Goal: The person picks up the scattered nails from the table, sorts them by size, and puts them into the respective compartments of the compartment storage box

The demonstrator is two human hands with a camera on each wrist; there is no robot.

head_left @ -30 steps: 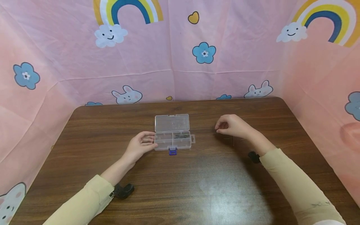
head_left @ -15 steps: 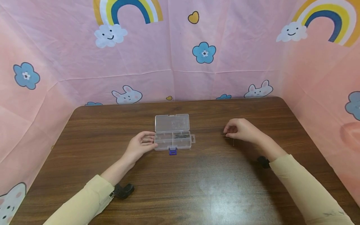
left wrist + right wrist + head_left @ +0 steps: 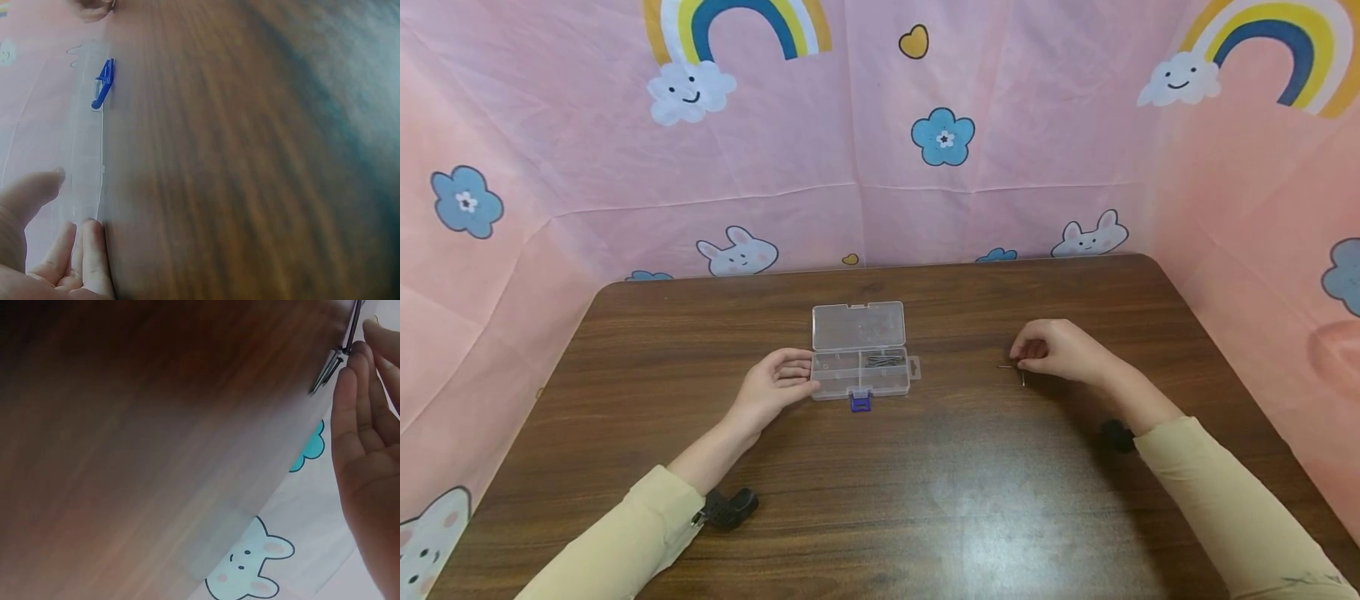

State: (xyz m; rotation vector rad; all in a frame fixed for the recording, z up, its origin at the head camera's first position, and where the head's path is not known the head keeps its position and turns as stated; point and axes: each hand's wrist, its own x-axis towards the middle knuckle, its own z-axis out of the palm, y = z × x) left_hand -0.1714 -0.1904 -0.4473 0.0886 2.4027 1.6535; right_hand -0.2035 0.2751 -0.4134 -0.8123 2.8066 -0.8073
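A pink cloth backdrop printed with rainbows, rabbits and blue flowers (image 3: 943,137) surrounded a dark brown wooden table (image 3: 880,492). The left hand (image 3: 772,386) lay low on the table, its relaxed, slightly spread fingers (image 3: 84,250) touching the left end of a small clear plastic compartment box (image 3: 861,373) at the table's centre. The box's lid lay open toward the backdrop, a blue latch (image 3: 861,404) faced the person, and its long side ran left to right. The right hand (image 3: 1060,350), well apart to the right, curled its fingers (image 3: 353,381) over thin dark metal nails (image 3: 1015,371) on the table; one pointed leftward, another toward the person.
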